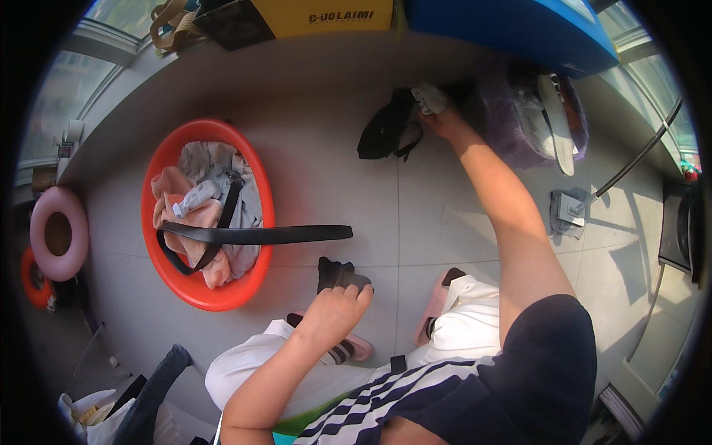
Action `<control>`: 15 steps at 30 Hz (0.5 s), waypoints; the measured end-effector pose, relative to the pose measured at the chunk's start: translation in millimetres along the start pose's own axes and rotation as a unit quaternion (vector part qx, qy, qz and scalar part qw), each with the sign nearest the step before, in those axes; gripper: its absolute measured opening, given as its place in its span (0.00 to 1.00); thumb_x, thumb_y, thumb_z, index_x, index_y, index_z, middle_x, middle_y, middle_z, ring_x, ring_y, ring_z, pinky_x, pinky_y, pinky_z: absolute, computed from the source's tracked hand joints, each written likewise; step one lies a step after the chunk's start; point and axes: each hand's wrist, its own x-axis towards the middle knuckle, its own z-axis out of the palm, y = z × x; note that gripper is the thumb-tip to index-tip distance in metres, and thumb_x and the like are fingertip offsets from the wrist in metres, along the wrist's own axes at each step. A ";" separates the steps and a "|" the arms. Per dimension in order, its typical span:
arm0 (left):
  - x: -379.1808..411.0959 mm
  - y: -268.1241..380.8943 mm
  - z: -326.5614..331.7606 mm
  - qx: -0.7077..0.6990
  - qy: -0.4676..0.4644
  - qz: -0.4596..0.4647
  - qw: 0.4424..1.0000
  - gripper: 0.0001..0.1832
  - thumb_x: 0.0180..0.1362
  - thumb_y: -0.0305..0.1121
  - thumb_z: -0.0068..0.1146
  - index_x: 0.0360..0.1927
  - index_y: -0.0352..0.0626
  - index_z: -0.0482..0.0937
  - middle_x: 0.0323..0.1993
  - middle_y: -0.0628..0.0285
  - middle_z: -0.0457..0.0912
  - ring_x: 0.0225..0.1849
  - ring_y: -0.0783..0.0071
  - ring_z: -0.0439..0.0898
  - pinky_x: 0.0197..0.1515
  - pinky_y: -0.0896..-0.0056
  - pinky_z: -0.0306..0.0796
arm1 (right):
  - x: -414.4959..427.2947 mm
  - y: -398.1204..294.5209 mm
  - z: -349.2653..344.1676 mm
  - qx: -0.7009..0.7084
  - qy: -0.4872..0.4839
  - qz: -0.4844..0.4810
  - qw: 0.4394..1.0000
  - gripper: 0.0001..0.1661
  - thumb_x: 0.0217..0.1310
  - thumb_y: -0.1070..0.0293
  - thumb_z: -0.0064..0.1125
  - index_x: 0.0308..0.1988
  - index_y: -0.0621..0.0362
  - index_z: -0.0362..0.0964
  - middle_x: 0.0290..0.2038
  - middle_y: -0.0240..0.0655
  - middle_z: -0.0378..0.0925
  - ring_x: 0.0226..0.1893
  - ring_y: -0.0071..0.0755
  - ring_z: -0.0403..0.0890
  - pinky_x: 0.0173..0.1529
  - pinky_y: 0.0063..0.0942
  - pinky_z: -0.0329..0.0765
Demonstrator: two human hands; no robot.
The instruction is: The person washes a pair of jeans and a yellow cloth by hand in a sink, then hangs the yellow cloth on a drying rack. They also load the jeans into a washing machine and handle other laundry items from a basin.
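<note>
My left hand (335, 308) is closed on a dark cloth item (335, 273), perhaps a sock, held above the tiled floor between my feet and the red plastic basin (266, 194). Farther off, my right hand (443, 120) grips a crumpled whitish cloth (429, 99), beside a black bag or cloth item (384, 129) lying on the floor. The basin holds a grey garment (208, 158), a pinkish cloth (175, 225) and a white cloth piece (198, 196). Across them lies a black belt (289, 235), one end sticking out over the rim to the right.
A bin with a purple liner (503, 130) stands at the upper right, a white insole or shoe part on top. Near it is a mop head (570, 211). Yellow (334, 19) and blue (500, 28) boxes line the ledge ahead. A pink swim ring (79, 233) is at left.
</note>
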 end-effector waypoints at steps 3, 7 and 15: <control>0.0 -1.4 1.3 -0.008 0.002 0.005 1.000 0.26 0.48 0.24 0.53 0.54 0.37 0.69 0.31 0.57 0.76 0.30 0.62 0.79 0.35 0.66 0.74 | 49.9 17.5 -54.7 -0.052 0.127 -0.050 0.989 0.15 0.61 0.60 0.57 0.48 0.47 0.70 0.43 0.29 0.73 0.39 0.26 0.75 0.38 0.28 0.75; -3.0 -0.9 6.3 -0.013 0.005 0.006 1.000 0.27 0.48 0.24 0.52 0.56 0.39 0.69 0.30 0.57 0.75 0.30 0.62 0.79 0.35 0.65 0.74 | 61.3 47.9 -78.8 -0.191 0.211 -0.025 0.958 0.14 0.61 0.61 0.55 0.46 0.49 0.70 0.41 0.31 0.74 0.38 0.29 0.75 0.37 0.30 0.75; 2.8 -5.6 -11.8 0.005 0.036 -0.044 0.998 0.38 0.47 0.27 0.59 0.66 0.49 0.63 0.29 0.59 0.73 0.29 0.64 0.78 0.31 0.65 0.72 | 71.1 65.3 -74.9 -0.181 0.205 -0.011 0.962 0.11 0.61 0.63 0.52 0.43 0.52 0.71 0.39 0.35 0.75 0.36 0.34 0.76 0.34 0.34 0.75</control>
